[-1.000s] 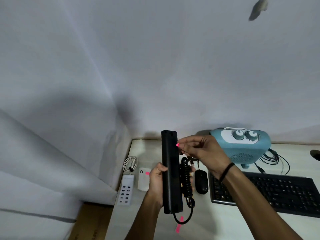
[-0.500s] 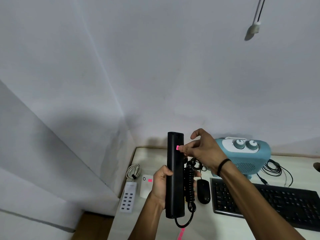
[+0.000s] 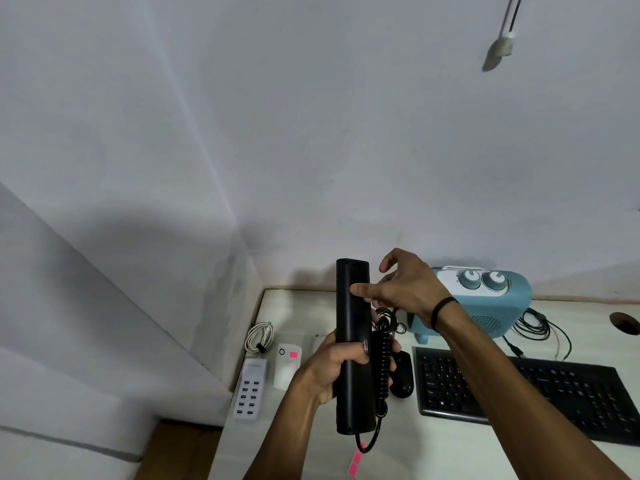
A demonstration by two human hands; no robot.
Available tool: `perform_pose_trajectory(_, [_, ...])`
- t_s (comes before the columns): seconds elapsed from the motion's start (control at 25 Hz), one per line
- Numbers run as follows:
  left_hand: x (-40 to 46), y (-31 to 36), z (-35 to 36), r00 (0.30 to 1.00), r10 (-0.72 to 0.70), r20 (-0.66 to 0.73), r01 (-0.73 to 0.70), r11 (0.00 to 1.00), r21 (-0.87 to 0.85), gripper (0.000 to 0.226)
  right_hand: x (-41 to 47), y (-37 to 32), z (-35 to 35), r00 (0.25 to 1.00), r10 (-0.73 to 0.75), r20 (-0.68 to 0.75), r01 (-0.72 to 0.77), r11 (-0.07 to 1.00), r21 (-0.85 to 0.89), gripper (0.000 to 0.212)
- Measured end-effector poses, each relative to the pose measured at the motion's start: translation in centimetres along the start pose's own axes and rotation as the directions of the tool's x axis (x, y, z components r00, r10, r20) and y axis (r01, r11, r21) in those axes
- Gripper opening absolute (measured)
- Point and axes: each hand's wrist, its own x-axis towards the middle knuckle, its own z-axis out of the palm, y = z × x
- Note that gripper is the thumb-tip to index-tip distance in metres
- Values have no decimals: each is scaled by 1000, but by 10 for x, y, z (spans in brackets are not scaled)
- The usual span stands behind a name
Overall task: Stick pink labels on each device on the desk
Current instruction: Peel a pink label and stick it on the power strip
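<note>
My left hand (image 3: pixel 332 367) grips a long black bar-shaped device (image 3: pixel 352 341) and holds it upright above the desk; its coiled black cord (image 3: pixel 382 362) hangs along its right side. My right hand (image 3: pixel 403 289) presses its thumb against the upper part of the device, the other fingers spread apart. The pink label under the thumb is hidden. A strip of pink labels (image 3: pixel 356 460) lies on the desk near the front edge. A small white device (image 3: pixel 286 367) carries a pink label (image 3: pixel 293 355).
A white multi-port USB charger (image 3: pixel 250 393) and a coiled white cable (image 3: pixel 259 336) lie at the desk's left edge. A black mouse (image 3: pixel 402 374), a black keyboard (image 3: pixel 540 389), a blue heater (image 3: pixel 485 303) and loose black wires (image 3: pixel 535 325) fill the right.
My right hand has laid the pink label against the black device and now presses on it with the thumb, fingers opening. The view has tilted slightly downward.
</note>
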Motion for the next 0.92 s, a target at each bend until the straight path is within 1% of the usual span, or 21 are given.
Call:
perform_pose_trajectory(0.08, [-1, 1, -1, 999, 18, 43, -18, 1000, -8, 61, 3, 4, -2, 1000, 12, 10, -11, 997, -76, 65])
perform_pose_trajectory(0.12, [-1, 2, -1, 999, 16, 52, -16, 1000, 8, 58, 4, 7, -2, 997, -5, 71, 10, 998, -66, 59])
perform_pose_trajectory(0.16, [-2, 4, -1, 999, 7, 49, -8, 999, 32, 55, 3, 11, 1, 987, -38, 158, 42, 999, -23, 53])
perform_pose_trajectory(0.2, [-2, 6, 0, 1000, -6, 29, 5, 998, 56, 52, 3, 14, 3, 971, -74, 226, 67, 997, 38, 52])
perform_pose_trajectory(0.24, [-1, 6, 0, 1000, -23, 2, 23, 997, 68, 50, 3, 19, 5, 966, -84, 244, 64, 994, 90, 53])
perform_pose_trajectory(0.32, [0, 4, 2, 997, -64, -45, 66, 997, 47, 53, 3, 23, 7, 969, -65, 237, 33, 990, 137, 56])
perform_pose_trajectory(0.48, [4, -2, 1, 987, -115, -114, 116, 993, 2, 69, 2, 27, 5, 965, -60, 255, 36, 995, 98, 47])
perform_pose_trajectory(0.56, [4, 1, 1, 984, -127, -124, 129, 992, 9, 69, -1, 26, 10, 979, -59, 197, 41, 995, 93, 60])
perform_pose_trajectory(0.6, [3, 4, 3, 984, -127, -127, 130, 991, 17, 63, -2, 26, 13, 987, -63, 147, 53, 996, 70, 65])
perform_pose_trajectory(0.68, [3, 8, 6, 983, -122, -139, 126, 992, 20, 45, -1, 27, 16, 993, -82, 81, 80, 996, 30, 58])
perform_pose_trajectory(0.72, [2, 7, 5, 983, -124, -138, 126, 992, 2, 42, 0, 27, 16, 992, -82, 95, 81, 997, 20, 52])
perform_pose_trajectory(0.8, [0, 3, 2, 984, -138, -114, 132, 989, -60, 45, 2, 29, 13, 980, -81, 183, 78, 997, 22, 42])
perform_pose_trajectory(0.84, [0, 0, 0, 985, -144, -91, 135, 986, -99, 47, 2, 30, 12, 975, -86, 205, 82, 996, 25, 35])
perform_pose_trajectory(0.88, [1, -3, -3, 987, -142, -72, 131, 982, -139, 47, 3, 31, 13, 980, -91, 179, 88, 996, 27, 29])
perform_pose_trajectory(0.92, [2, -5, -6, 991, -128, -48, 118, 976, -181, 42, 3, 33, 14, 992, -86, 97, 84, 996, 27, 27])
